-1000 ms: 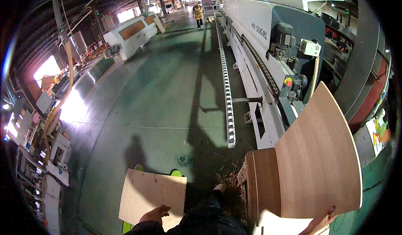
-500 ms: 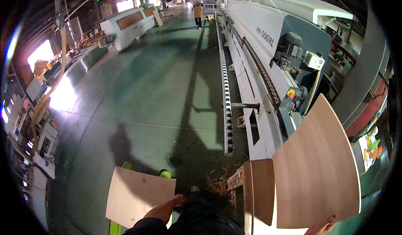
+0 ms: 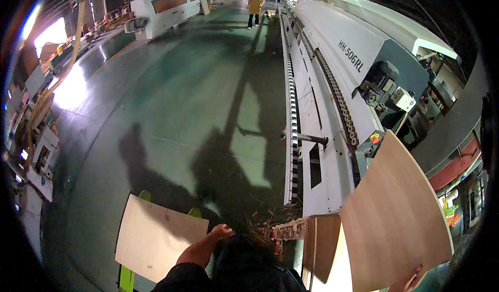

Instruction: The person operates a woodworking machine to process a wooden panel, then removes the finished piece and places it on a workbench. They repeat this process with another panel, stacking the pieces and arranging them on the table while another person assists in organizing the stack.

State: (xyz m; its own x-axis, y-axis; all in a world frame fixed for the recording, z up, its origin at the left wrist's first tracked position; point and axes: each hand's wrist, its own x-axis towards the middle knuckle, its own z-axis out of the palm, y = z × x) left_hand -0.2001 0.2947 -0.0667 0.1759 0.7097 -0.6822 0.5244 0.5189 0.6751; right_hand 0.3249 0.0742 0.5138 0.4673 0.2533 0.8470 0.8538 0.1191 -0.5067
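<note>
My right hand (image 3: 409, 280) grips the lower edge of a large, light-brown wooden panel (image 3: 403, 214). The panel stands tilted up at the right, its broad face toward me. Under and beside it is a stack of boards (image 3: 321, 240), its near part hidden by the panel. In front of my body, my left hand (image 3: 222, 231) is closed in a loose fist with nothing visible in it. To its left, close to my forearm, another pale wooden board (image 3: 156, 235) lies low on a green support (image 3: 126, 279).
A long white machine (image 3: 332, 68) with a chain track runs along the right. Wood scraps (image 3: 262, 224) litter the floor by the stack. A person (image 3: 254, 6) in a tan apron stands far ahead. Another white machine (image 3: 166, 11) is at the far left.
My left hand has risen slightly, while the right hand still holds the panel. The machine and boards have shifted in view. The distant person appears a little larger.
</note>
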